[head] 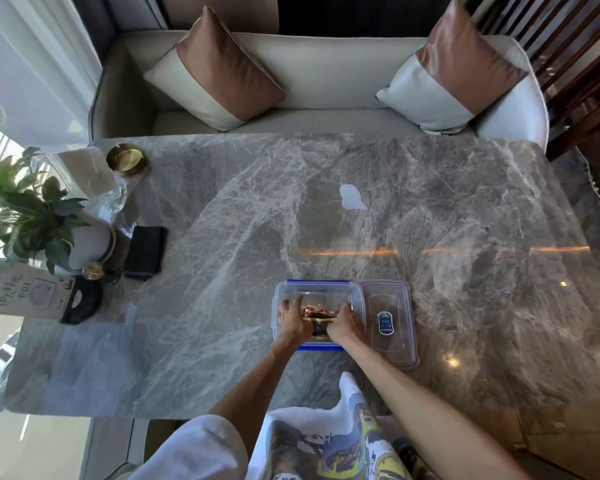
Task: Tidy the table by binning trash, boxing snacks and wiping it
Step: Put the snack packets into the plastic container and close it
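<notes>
Marble table (222, 220) with box (355, 292), lid (388, 320), cloth (145, 252).

Polished grey marble table (222, 237), glossy, veined white, mirroring lights. Clear smooth plastic box (317, 289) with blue clips; matching clear lid (388, 320) beside it. Matt dark cloth (144, 252) at left. Brushed brass dish (125, 159), upper left. Satin-sheen cushions (215, 69).

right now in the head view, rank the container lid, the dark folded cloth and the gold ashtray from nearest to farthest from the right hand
1. Container lid: just right of the right hand, lying flat beside the clear container.
2. Dark folded cloth: well off to the left, near the plant.
3. Gold ashtray: far left corner of the table, by the sofa.
</notes>
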The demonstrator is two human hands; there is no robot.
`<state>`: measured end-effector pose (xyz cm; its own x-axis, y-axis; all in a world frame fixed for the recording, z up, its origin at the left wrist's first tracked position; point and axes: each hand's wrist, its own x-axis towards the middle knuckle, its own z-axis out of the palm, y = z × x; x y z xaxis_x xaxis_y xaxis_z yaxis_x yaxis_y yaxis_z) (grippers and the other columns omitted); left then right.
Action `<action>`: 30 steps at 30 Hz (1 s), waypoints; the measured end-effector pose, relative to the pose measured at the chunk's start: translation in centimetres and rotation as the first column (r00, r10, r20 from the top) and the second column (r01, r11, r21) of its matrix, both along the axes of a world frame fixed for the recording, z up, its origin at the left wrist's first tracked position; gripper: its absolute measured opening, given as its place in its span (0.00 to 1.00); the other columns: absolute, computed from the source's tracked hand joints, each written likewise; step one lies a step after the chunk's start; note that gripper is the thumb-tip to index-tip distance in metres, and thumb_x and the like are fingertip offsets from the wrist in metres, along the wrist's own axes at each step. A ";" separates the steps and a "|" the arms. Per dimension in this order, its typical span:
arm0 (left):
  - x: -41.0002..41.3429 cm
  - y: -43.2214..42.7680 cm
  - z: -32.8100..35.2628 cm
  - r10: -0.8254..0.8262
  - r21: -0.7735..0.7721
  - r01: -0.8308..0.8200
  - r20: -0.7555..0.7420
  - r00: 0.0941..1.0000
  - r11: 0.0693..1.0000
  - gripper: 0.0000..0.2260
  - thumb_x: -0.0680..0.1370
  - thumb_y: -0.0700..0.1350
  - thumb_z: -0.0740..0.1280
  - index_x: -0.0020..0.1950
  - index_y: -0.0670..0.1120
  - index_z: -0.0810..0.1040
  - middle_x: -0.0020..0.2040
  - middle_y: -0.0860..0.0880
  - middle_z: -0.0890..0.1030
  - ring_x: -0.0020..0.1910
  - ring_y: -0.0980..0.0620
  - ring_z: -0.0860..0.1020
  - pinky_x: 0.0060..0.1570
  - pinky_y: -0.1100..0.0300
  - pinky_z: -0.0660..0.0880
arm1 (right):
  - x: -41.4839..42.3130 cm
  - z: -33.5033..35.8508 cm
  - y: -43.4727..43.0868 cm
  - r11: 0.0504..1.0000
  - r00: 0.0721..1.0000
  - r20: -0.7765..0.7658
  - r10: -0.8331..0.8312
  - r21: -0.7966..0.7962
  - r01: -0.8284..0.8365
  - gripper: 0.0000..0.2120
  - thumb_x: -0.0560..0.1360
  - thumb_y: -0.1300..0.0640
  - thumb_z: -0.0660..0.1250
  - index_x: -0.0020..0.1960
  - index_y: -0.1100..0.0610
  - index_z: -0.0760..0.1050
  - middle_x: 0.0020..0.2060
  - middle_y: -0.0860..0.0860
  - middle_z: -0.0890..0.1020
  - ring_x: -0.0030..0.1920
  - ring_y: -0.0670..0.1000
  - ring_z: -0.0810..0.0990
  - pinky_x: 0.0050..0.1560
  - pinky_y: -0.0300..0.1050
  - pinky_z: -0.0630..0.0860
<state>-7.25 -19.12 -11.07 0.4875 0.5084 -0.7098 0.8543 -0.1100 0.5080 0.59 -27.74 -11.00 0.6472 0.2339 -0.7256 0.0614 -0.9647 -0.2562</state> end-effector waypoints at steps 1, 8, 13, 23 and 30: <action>-0.1 0.0 0.0 -0.005 -0.006 0.005 0.001 1.000 1.000 0.31 0.74 0.34 0.62 0.77 0.46 0.61 0.75 0.40 0.59 0.73 0.38 0.61 0.74 0.46 0.61 | 0.1 0.0 -0.1 1.000 1.000 -0.017 0.004 0.007 -0.004 0.27 0.75 0.64 0.63 0.73 0.59 0.61 0.67 0.59 0.74 0.66 0.61 0.74 0.60 0.51 0.74; 0.6 -0.7 1.4 -0.214 0.213 0.201 0.042 0.976 0.956 0.26 0.74 0.36 0.64 0.73 0.43 0.66 0.70 0.40 0.70 0.69 0.40 0.67 0.70 0.48 0.66 | 1.2 0.9 -2.9 0.922 0.985 -0.010 -0.171 0.352 0.164 0.15 0.77 0.67 0.61 0.61 0.56 0.77 0.58 0.56 0.82 0.58 0.54 0.80 0.56 0.48 0.77; 5.7 -1.9 3.8 -0.423 0.412 0.339 0.131 0.896 0.846 0.23 0.74 0.33 0.58 0.70 0.43 0.71 0.65 0.41 0.75 0.64 0.40 0.71 0.64 0.48 0.71 | 2.4 1.6 -9.5 0.785 0.820 0.134 -0.556 0.409 0.466 0.12 0.75 0.69 0.60 0.51 0.59 0.80 0.49 0.59 0.84 0.50 0.60 0.82 0.52 0.49 0.77; 17.3 -6.1 1.4 -0.711 0.269 0.736 -0.203 0.674 0.621 0.24 0.75 0.40 0.62 0.72 0.44 0.67 0.71 0.41 0.71 0.71 0.41 0.68 0.70 0.49 0.63 | 2.4 -2.5 -18.3 0.328 0.278 -0.507 -0.816 -0.011 0.945 0.07 0.80 0.65 0.58 0.44 0.64 0.70 0.44 0.59 0.73 0.47 0.54 0.74 0.71 0.51 0.67; 19.3 -5.9 -0.6 -0.675 0.188 0.730 -0.287 0.680 0.657 0.28 0.74 0.38 0.64 0.74 0.48 0.65 0.69 0.40 0.66 0.69 0.36 0.66 0.69 0.44 0.68 | 4.7 -2.9 -19.2 0.207 0.097 -0.669 -0.737 -0.087 0.974 0.06 0.78 0.67 0.58 0.44 0.60 0.70 0.46 0.57 0.75 0.45 0.52 0.78 0.59 0.46 0.77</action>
<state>12.06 -25.01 -11.70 0.6592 0.2444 -0.7111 0.5321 -0.8199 0.2115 5.25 -46.90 -13.90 0.1435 0.0378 -0.9889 -0.9860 -0.0802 -0.1461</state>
